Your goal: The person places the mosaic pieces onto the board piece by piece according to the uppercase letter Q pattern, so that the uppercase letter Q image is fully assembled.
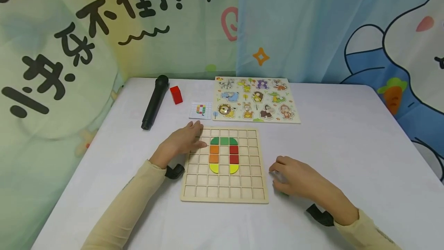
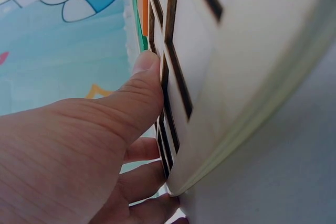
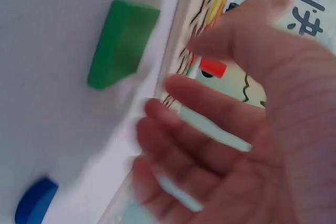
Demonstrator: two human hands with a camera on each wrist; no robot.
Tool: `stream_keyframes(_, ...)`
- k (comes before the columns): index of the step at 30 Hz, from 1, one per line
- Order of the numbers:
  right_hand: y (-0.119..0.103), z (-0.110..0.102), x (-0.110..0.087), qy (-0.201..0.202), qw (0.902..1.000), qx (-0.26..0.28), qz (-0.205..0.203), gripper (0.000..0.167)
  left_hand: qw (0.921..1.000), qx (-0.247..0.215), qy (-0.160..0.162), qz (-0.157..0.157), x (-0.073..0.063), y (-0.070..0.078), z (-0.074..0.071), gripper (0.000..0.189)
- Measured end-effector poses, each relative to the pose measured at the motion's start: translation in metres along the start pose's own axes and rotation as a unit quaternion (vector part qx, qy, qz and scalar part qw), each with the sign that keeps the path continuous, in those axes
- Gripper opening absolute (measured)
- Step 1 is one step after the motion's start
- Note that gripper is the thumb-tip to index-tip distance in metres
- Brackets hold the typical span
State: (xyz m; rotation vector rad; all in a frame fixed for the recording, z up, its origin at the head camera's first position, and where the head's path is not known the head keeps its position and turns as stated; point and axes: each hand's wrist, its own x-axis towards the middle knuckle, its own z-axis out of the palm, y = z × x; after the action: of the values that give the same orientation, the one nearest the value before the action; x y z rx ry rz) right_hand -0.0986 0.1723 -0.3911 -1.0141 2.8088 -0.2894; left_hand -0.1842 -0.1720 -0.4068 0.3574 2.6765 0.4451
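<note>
A wooden grid board (image 1: 202, 192) lies on the table with several green, orange, red and yellow pieces set in a ring in its squares. My left hand (image 1: 182, 142) rests at the board's upper left, its thumb (image 2: 144, 82) on the grid and its fingers by the edge. To the right of the board my right hand (image 1: 298, 177) hovers with loosely bent fingers and nothing held. Near it in the right wrist view lie a green block (image 3: 123, 45) and a curved blue block (image 3: 35, 200). The head view hides most of these two under the hand.
Behind the board lies a small card (image 1: 200, 110) with a coloured grid pattern. An animal puzzle board (image 1: 256, 99) stands beside it at the back. A red block (image 1: 176, 94) and a black microphone (image 1: 155, 102) lie at the back left.
</note>
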Motion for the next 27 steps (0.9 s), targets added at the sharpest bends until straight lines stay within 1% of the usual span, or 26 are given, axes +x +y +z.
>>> stream_keyframes(2,0.001,-0.001,-0.006,-0.032,0.9990,0.007,0.029,0.026,1.0000,0.001,0.001,0.000,0.000,-0.001,0.000,0.083)
stream_keyframes(4,0.002,-0.002,-0.010,-0.055,0.9971,0.019,0.049,0.031,1.0000,0.001,0.002,0.001,-0.001,-0.001,0.000,0.082)
stream_keyframes(7,0.003,-0.002,-0.015,-0.070,0.9951,0.036,0.060,0.029,1.0000,0.001,0.003,0.002,-0.001,-0.002,0.000,0.082)
stream_keyframes(12,0.005,-0.001,-0.018,-0.070,0.9948,0.046,0.058,0.021,1.0000,-0.004,0.004,0.002,-0.001,-0.003,0.000,0.082)
stream_keyframes(15,0.005,-0.001,-0.018,-0.068,0.9949,0.047,0.058,0.018,1.0000,-0.004,0.006,0.002,0.000,-0.003,0.001,0.082)
stream_keyframes(27,0.006,-0.002,-0.016,-0.052,0.9970,0.037,0.044,0.018,0.9999,0.001,0.011,0.004,0.001,0.000,0.002,0.081)
